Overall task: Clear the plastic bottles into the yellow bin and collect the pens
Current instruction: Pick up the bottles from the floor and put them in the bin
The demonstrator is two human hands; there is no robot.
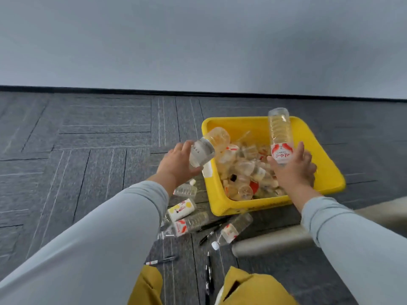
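Left grip [178, 164] holds a bottle [207, 148] at the bin [326, 170] rim; released here, it may fall outside. Right grip [295, 168] holds a second bottle [279, 133] above.

Pen [208, 269] cut off at bottom edge, floor bottle [187, 224] partly behind sleeve [123, 227], labels [282, 154] unreadable

Bottles [242, 168] in the bin [330, 172]; more bottles [191, 223] and perhaps four pens [209, 271] on carpet [88, 150] before it.

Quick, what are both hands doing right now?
Left hand: holds a clear plastic bottle with a pale label.
Right hand: holds a clear plastic bottle with a red-and-white label over the yellow plastic bin.
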